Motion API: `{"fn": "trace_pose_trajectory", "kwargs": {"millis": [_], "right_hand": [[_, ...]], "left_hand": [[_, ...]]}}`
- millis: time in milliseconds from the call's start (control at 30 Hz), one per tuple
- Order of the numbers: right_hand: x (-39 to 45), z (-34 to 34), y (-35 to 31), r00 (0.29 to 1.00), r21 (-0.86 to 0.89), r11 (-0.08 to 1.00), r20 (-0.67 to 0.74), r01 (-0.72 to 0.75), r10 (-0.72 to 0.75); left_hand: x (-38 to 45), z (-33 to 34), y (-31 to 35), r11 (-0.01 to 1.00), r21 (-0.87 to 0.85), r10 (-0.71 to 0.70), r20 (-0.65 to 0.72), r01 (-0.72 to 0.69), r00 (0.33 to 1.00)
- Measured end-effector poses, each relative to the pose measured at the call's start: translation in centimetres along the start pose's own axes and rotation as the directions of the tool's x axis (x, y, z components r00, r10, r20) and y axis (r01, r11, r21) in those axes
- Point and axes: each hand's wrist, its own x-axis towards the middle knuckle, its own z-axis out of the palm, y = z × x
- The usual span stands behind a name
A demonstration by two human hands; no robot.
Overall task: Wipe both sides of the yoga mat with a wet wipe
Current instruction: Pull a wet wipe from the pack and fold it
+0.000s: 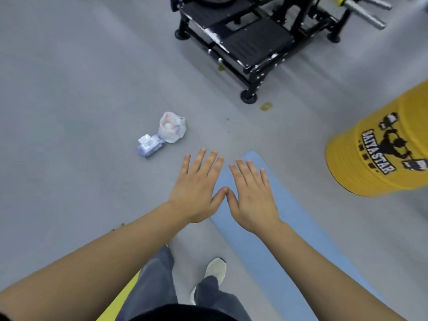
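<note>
A light blue yoga mat (273, 258) lies flat on the grey floor, running from the middle toward the lower right. My left hand (196, 188) and my right hand (252, 195) are held out side by side in the air, palms down, fingers straight and spread, thumbs almost touching. Neither holds anything. My right hand is over the mat's far end, my left just off its left edge. A pack of wet wipes (149, 147) with its lid up lies on the floor to the left, beyond my left hand.
A white plastic bag (171, 128) with crumpled bits inside stands beside the wipes pack. A black gym machine (245, 40) stands at the top. A yellow barrel (384, 147) is at the right. My legs and a white shoe (216, 269) show below, and a yellow strip (115, 302).
</note>
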Motion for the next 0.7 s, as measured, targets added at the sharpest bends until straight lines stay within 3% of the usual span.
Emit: {"fn": "trace_pose_trajectory", "kwargs": {"millis": [467,700], "right_hand": [[19.7,6.1,-17.8,0.996,0.029,0.999,0.081,0.043,-0.046],[29.1,8.5,-22.4,0.992,0.059,0.996,0.104,0.062,-0.068]], "left_hand": [[2.6,-2.1,-25.9,0.994,-0.029,-0.104,0.0,0.104,0.995],[5.6,-2.9,-35.1,0.984,-0.041,-0.17,0.039,0.171,0.985]]}}
